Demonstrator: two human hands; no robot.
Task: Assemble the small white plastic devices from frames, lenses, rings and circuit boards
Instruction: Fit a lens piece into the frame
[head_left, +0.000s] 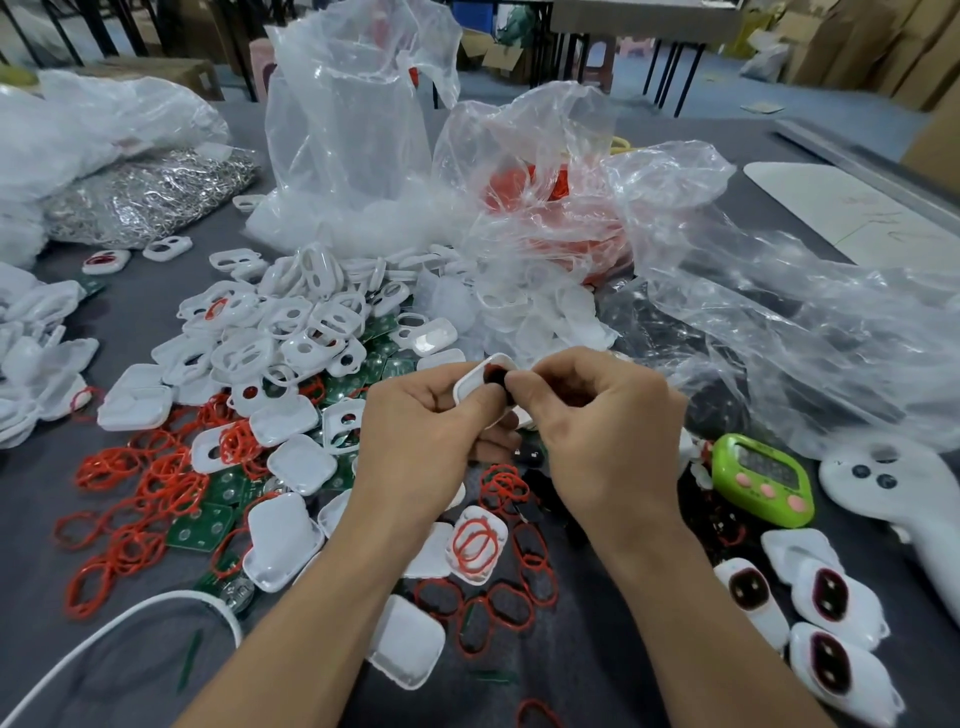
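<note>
Both forearms reach up from 6 o'clock and meet just above centre, over the grey surface (135, 312). The left hand (421, 431), fingers curled, grips a white frame (475, 382) tilted on edge. The right hand (608, 431), at 3 o'clock of the frame, pinches a dark lens (496, 375) at the frame's opening between thumb and forefinger. Loose red rings (135, 499) lie at 8 o'clock, finished devices (831, 597) at 4 o'clock.

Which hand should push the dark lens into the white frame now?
Right. The right hand pinches the dark lens at the opening, while the left hand grips the white frame and steadies it.
</note>
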